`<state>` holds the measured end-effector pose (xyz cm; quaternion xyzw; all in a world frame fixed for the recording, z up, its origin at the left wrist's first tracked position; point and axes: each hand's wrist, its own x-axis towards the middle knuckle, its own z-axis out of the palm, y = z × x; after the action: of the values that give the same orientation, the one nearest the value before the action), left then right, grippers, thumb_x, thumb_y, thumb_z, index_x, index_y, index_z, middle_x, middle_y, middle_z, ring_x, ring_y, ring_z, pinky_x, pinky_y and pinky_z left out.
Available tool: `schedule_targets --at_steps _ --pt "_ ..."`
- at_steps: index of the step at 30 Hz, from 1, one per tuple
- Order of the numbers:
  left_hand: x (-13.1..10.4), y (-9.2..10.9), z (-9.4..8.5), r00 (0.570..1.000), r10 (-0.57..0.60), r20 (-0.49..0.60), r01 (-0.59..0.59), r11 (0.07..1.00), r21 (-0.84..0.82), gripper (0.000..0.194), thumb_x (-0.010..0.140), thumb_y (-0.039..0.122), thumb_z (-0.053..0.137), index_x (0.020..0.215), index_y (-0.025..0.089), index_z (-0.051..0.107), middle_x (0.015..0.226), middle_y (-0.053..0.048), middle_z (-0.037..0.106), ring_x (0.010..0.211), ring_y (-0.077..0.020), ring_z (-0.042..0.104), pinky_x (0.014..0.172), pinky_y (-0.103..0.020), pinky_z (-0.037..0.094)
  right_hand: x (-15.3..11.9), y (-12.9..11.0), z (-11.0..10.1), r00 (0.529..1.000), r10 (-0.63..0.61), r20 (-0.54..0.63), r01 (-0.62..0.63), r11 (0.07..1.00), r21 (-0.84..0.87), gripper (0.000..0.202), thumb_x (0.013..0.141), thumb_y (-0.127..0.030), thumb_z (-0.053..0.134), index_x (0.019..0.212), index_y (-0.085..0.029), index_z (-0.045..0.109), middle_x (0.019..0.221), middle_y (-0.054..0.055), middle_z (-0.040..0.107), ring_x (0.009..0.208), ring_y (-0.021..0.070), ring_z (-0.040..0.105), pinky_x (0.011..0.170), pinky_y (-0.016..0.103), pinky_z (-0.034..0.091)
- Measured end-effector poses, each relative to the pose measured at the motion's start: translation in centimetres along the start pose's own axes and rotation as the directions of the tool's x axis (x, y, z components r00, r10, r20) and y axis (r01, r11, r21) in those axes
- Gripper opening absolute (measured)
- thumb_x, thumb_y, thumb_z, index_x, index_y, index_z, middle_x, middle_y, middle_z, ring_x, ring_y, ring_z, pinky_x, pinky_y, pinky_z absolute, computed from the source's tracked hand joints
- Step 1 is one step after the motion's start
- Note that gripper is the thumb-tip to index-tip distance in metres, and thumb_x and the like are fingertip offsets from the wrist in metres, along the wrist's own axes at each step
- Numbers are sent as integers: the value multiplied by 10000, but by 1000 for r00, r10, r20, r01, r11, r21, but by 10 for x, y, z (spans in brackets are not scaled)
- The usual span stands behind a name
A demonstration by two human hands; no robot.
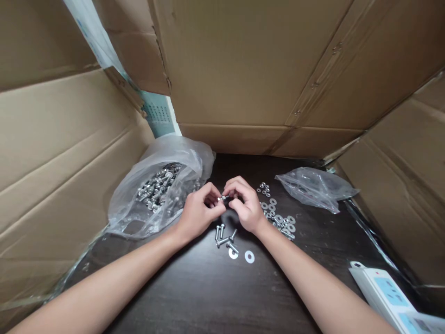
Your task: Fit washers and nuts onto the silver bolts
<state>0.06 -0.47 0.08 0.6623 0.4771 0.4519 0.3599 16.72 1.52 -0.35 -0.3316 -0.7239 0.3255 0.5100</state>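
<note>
Between my two hands, over the dark table, is a small metal bolt [222,198]. My left hand [201,206] pinches one end of it, while the fingers of my right hand [246,202] close around the other end. Whether a nut or washer sits on it is too small to tell. Just below the hands lie several loose bolts [222,241]. Two flat washers rest near them, one partly under a bolt and another washer [249,257] by itself. Right of my right hand is a spread of washers [290,220] and bolts, with small nuts [264,189] behind.
An open plastic bag [120,204] full of bolts [158,188] stands at the left. A flatter clear bag [313,185] lies at the back right. Cardboard walls [257,60] enclose the table [194,297] on three sides. A white power strip [385,290] sits at the front right.
</note>
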Motion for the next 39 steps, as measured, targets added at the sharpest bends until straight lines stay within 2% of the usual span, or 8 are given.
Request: schedule_targets --at_steps 7,13,17,25,28,33,36,39 --pt "1 -1 0 1000 6 -9 -6 1000 2 66 773 159 639 796 193 588 712 31 640 654 -130 596 629 -241 459 2 8 -1 996 76 -51 -71 993 90 203 737 -104 526 745 -200 704 855 40 595 749 179 542 650 329 421" --pt "1 -1 1 1000 9 0 -9 1000 -8 68 777 164 637 799 194 581 717 30 643 652 -126 603 631 -237 469 4 6 -1 990 140 1 -140 990 27 94 790 -152 601 775 -197 682 862 37 607 739 174 554 628 316 421" --pt "1 -1 0 1000 22 -3 -22 1000 1 62 788 169 631 796 195 576 714 27 639 650 -126 599 630 -241 469 4 3 0 992 124 34 -122 991 -62 57 839 -175 590 802 -196 628 863 33 593 730 170 554 626 311 420" --pt "0 -2 0 997 71 22 -72 997 17 48 846 184 622 856 198 577 760 17 654 682 -131 633 649 -243 504 5 5 1 992 88 86 -77 990 -121 205 957 -224 477 762 -209 535 855 41 557 805 183 552 745 323 433" --pt "0 -3 1 993 115 41 -116 992 38 38 880 187 613 894 198 580 794 4 669 706 -137 647 648 -243 513 6 7 2 988 131 84 -121 985 -122 343 998 -289 446 664 -215 469 754 15 503 711 163 512 676 308 397" --pt "-1 -4 1 983 173 66 -179 979 99 40 943 203 583 966 189 612 853 -19 692 756 -149 672 670 -254 526 5 10 5 961 269 65 -264 961 -81 487 1017 -417 447 576 -220 392 605 -20 411 589 139 415 584 304 315" --pt "-1 -6 0 978 200 65 -206 972 114 58 963 209 576 997 188 618 890 -31 710 795 -159 691 695 -263 540 4 8 5 964 264 32 -261 962 -77 516 1030 -433 428 562 -223 372 598 -19 411 583 139 413 601 308 323" --pt "0 -7 0 985 169 43 -173 980 97 72 977 221 567 1022 191 614 920 -42 731 815 -170 714 677 -262 553 4 3 4 977 211 16 -208 970 -124 477 1035 -378 404 583 -227 385 633 -7 445 616 152 451 628 313 337"
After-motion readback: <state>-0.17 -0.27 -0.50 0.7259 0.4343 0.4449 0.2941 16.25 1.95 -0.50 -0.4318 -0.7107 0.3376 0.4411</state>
